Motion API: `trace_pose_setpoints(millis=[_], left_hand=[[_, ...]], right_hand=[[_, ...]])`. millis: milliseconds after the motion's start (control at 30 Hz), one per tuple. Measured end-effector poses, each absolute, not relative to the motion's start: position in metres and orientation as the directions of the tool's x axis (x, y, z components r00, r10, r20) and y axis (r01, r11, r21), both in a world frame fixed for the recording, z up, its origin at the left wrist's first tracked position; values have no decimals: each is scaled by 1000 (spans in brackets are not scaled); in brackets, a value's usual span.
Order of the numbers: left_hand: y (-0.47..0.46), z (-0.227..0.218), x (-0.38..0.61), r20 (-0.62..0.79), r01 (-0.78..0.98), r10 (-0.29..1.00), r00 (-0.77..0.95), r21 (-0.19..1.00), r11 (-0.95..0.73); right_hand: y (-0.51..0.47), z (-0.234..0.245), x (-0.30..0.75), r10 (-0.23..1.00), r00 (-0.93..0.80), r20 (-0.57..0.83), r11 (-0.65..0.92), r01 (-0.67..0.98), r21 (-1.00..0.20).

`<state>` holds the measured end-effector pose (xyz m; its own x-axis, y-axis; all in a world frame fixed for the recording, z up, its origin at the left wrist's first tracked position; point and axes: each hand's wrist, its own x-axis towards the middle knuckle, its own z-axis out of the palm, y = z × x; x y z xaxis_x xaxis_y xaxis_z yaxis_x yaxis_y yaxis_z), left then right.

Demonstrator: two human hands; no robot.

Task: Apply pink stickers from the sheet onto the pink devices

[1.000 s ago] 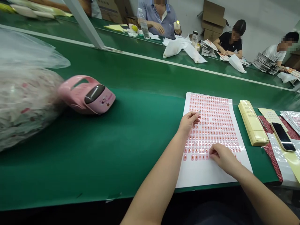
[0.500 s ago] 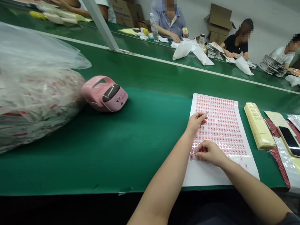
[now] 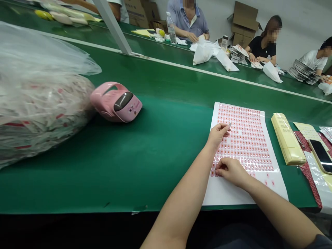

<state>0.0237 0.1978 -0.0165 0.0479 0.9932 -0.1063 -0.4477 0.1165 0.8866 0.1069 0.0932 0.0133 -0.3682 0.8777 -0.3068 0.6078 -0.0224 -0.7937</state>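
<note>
I log the pink sticker sheet (image 3: pixel 229 193) lying lengthwise near-to-far under both hands, the right hand (image 3: pixel 230 172) curled on its near rows, the left hand (image 3: pixel 218 135) pinched, its hold too small to confirm.

And here's the long green conveyor bench (image 3: pixel 124 169), running right across the room with a white strip along its far edge! Down at the left end sits a huge clear plastic bag (image 3: pixel 38 107) stuffed with printed packets, and right beside it, just touching, a pink plastic case (image 3: pixel 116 102). Over to the right, close to the near edge, lies a white sheet of pink-and-white stickers (image 3: pixel 241 148), rows and rows of them. Just past it there's a cream-coloured ridged block (image 3: pixel 287 140), then a pale yellow sheet (image 3: pixel 307 131), and at the right edge a smartphone (image 3: pixel 321 156) resting on a red-patterned plastic packet (image 3: pixel 311 180)!
</note>
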Motion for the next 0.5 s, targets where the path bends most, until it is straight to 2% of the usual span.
trace_pose_setpoints(millis=[100,333,500], left_hand=[[197,-16,23,-106,-435,993,45,893,115],[197,-12,21,-120,-398,992,50,908,130],[199,-11,20,-130,-388,991,45,912,137]], right_hand=[[92,11,106,888,-374,-266,50,655,-754],[84,7,106,923,-352,-153,206,791,-576],[67,15,159,949,-313,-25,228,743,-629]])
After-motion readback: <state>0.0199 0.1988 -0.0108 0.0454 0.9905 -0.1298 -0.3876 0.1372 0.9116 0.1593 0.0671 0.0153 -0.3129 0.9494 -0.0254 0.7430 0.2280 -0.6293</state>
